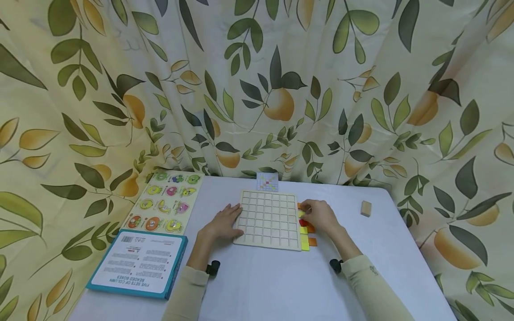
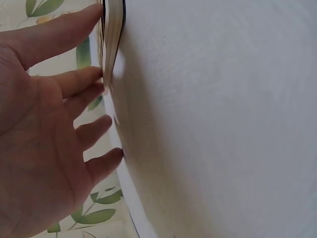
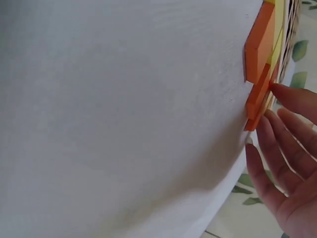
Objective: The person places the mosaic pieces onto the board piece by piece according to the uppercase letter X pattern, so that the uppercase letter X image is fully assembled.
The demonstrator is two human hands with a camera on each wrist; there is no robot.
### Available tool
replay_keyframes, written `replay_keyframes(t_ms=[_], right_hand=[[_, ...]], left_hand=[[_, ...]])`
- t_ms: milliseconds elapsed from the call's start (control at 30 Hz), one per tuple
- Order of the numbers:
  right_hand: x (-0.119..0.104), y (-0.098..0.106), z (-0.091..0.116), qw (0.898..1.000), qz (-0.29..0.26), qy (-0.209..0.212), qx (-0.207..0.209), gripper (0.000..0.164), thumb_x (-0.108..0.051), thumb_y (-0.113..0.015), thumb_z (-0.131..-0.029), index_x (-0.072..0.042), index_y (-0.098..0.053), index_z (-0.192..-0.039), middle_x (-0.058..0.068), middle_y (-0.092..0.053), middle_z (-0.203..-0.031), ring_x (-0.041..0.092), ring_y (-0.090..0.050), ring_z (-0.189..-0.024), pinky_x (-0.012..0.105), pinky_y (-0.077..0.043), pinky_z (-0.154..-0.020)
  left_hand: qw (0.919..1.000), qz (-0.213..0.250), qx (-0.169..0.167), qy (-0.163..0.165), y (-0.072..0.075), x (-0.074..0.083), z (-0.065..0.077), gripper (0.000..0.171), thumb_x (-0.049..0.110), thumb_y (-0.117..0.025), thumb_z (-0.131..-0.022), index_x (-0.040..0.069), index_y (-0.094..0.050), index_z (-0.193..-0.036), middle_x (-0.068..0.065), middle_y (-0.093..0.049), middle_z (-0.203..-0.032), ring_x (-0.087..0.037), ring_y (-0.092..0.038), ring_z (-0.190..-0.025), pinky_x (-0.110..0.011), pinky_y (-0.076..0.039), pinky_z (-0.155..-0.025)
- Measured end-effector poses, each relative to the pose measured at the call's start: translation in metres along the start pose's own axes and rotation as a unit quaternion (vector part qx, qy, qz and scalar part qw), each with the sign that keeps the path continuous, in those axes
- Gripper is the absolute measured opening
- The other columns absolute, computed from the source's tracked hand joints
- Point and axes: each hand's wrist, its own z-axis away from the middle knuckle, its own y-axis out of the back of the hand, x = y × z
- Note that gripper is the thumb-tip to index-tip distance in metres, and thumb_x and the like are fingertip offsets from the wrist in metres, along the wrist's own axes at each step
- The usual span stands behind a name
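Observation:
A pale wooden grid board (image 1: 268, 220) of square cells lies flat on the table. My left hand (image 1: 222, 223) touches its left edge; the left wrist view shows this hand (image 2: 44, 134) with fingers spread and mostly straight. Along the board's right edge sit several yellow tiles (image 1: 305, 241) and orange tiles (image 1: 312, 242), with a red tile (image 1: 303, 222) beside my right thumb. My right hand (image 1: 320, 215) reaches over the upper tiles. In the right wrist view, its thumb touches an orange tile (image 3: 258, 96), and the other fingers extend alongside.
Behind the board stands a small patterned card (image 1: 267, 182). A sheet of fruit pictures (image 1: 164, 203) and a blue-edged box (image 1: 136, 263) lie to the left. One small tan block (image 1: 366, 208) rests at the right. A leaf-print curtain (image 1: 257, 89) surrounds the table (image 1: 273, 285).

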Motion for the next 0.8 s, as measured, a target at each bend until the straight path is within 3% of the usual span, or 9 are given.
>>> replay_keyframes(t_ms=[200, 367, 800], right_hand=[[-0.002, 0.002, -0.004, 0.999, -0.012, -0.028, -0.008, 0.032, -0.009, -0.083, -0.084, -0.003, -0.076, -0.115, 0.008, -0.076, -0.102, 0.023, -0.069, -0.09, 0.045, -0.059, -0.083], [-0.002, 0.003, -0.009, 0.999, -0.01, -0.03, -0.015, 0.038, -0.005, -0.083, -0.079, -0.002, -0.075, -0.116, 0.007, -0.075, -0.1, 0.023, -0.07, -0.089, 0.043, -0.059, -0.082], [-0.002, 0.009, -0.013, 0.999, 0.004, -0.032, -0.031, 0.044, -0.008, -0.086, -0.08, -0.004, -0.071, -0.121, 0.009, -0.076, -0.099, 0.021, -0.068, -0.082, 0.036, -0.06, -0.072]], left_hand=[[0.9999, -0.007, -0.008, 0.013, 0.001, 0.006, 0.002, 0.088, 0.038, -0.075, -0.092, 0.006, -0.034, -0.163, -0.008, -0.026, -0.172, -0.04, -0.014, -0.159, -0.06, -0.019, -0.126], [0.9996, -0.017, -0.003, 0.022, 0.002, 0.009, 0.002, 0.087, 0.038, -0.076, -0.092, 0.007, -0.036, -0.162, -0.007, -0.028, -0.172, -0.041, -0.016, -0.159, -0.062, -0.02, -0.126], [0.9996, -0.016, -0.006, 0.024, 0.003, 0.008, 0.005, 0.086, 0.039, -0.075, -0.093, 0.008, -0.036, -0.162, -0.006, -0.027, -0.172, -0.039, -0.013, -0.16, -0.062, -0.016, -0.126]])
